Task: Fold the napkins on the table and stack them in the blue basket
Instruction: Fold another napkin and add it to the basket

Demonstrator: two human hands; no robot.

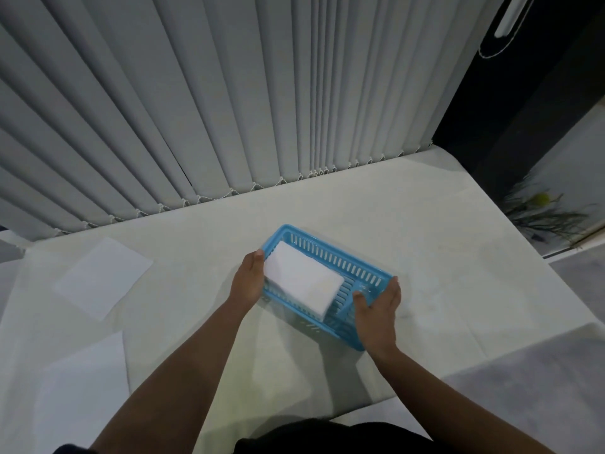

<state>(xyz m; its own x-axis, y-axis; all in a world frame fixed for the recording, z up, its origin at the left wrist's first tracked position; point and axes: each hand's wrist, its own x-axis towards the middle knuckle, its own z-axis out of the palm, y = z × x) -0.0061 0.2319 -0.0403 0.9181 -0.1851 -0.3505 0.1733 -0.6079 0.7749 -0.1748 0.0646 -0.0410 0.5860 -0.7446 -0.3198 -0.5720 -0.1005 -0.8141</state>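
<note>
Status: folded napkin (302,283) sits in blue basket (330,253), left end; left hand (248,280) pinches its left edge, probably seating it flat. The right hand (376,309) clasps basket's right end, steadying it. Two unfolded napkins (101,278) lie left of basket.

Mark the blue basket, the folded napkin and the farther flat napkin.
blue basket (330,253), head view, far slotted wall.
folded napkin (302,280), head view, middle of top face.
farther flat napkin (103,278), head view, centre.
</note>
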